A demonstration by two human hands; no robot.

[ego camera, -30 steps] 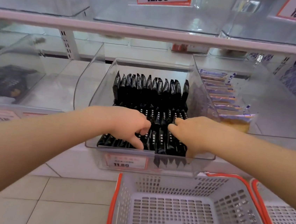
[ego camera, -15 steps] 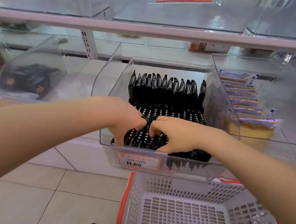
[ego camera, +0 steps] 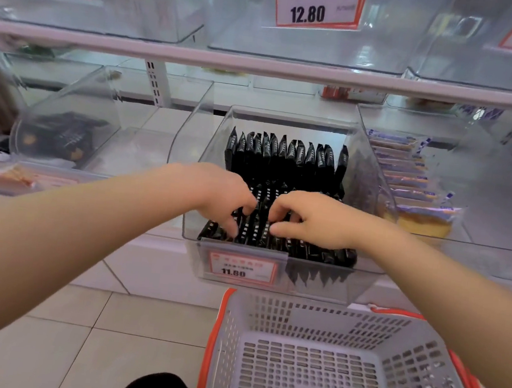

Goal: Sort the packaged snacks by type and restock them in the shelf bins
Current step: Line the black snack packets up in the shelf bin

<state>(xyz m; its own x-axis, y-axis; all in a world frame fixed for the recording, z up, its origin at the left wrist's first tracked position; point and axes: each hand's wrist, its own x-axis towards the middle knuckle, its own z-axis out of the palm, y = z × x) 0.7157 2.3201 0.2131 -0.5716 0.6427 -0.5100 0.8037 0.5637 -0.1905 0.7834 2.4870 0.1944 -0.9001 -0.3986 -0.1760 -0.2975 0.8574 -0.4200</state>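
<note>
1. Step in hand, by the look of it: straightening black snack packets [ego camera: 283,162] inside the clear shelf bin [ego camera: 372,187] at the centre of the shelf.
2. Left hand [ego camera: 219,199] with fingers curled down among the near packets - touching them, but whether it pinches one, cannot tell.
3. Right hand [ego camera: 306,218] just beside it, thumb and curled fingers pinching a near-row packet.
4. Far row upright; near row leaning flatter.
5. Next, probably: nudging the near row upright - gently. Grey shopping basket [ego camera: 391,334] below, nothing visible in it.
</note>
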